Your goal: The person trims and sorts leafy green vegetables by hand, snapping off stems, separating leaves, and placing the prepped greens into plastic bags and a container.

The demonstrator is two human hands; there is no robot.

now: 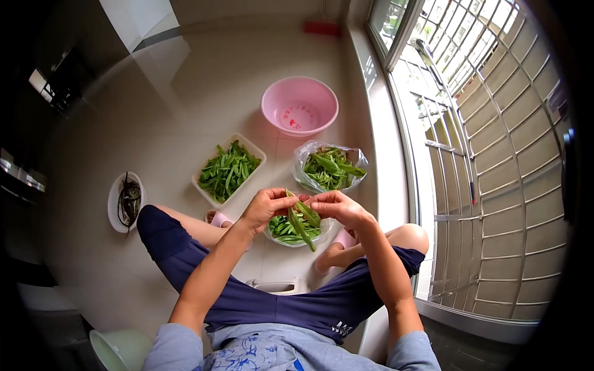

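The left hand (267, 208) pinches the upper end of a green sprig (301, 229) between thumb and fingers, while the right hand (336, 206) grips it from the opposite side, both fingertip sets close together at nearly equal height. The sprig's long axis runs from these fingertips down and slightly rightward toward the person, its free lower end hanging in front of the near leaf pile (282, 231), which sits below and between the hands. Farther out, the tray (252, 143) lies on the left hand's side, the plastic bag (299, 166) lies ahead, and the pink basin (309, 102) stands beyond both.
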